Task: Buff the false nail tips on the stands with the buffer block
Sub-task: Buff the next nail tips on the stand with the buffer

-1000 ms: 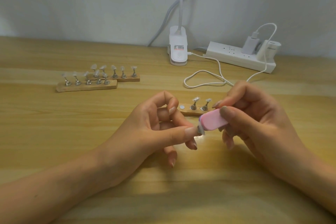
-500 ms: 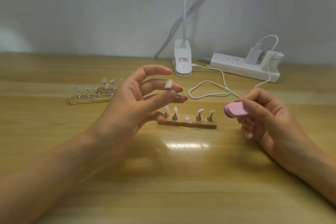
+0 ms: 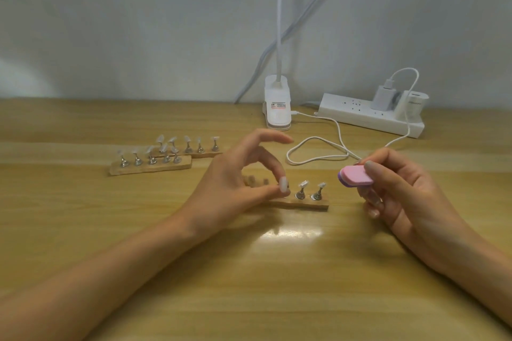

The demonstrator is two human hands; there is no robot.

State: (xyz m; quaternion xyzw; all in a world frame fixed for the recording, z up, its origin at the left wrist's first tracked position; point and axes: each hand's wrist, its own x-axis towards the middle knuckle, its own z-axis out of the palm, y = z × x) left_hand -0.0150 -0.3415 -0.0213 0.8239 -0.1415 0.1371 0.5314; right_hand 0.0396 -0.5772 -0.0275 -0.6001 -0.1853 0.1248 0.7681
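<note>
Left hand is over the near stand, thumb and middle finger pinched on a nail tip at the middle of the strip. Whether the tip's peg is already seated on the strip, can't tell; the fingers cover that spot. Index finger is arched up and free, pointing toward 2 o'clock.

Right hand holds the buffer, a pink block with a purple edge, clamped between the thumb on top and the fingers below. The buffer is in the air at 3 o'clock of the near stand, well clear of it and touching no tip. Its rounded end points at 9 o'clock, toward the left hand.

Near stand: wooden strip, centre of the table. Two metal pegs with clear tips stand upright on its right half, just at 3 o'clock of the pinched tip. The left half is behind the left hand and blurred; the peg count there is unclear.

Far stands: two more wooden strips at 10 o'clock of the near one, one behind the other and overlapping, each with a row of pegs carrying tips. No hand is near them.

Back edge of the table, 12 to 1 o'clock: lamp clip, power strip with two plugs in it, white cable looped on the wood between them. Lamp glare sits on the table just at 6 o'clock of the near stand.
</note>
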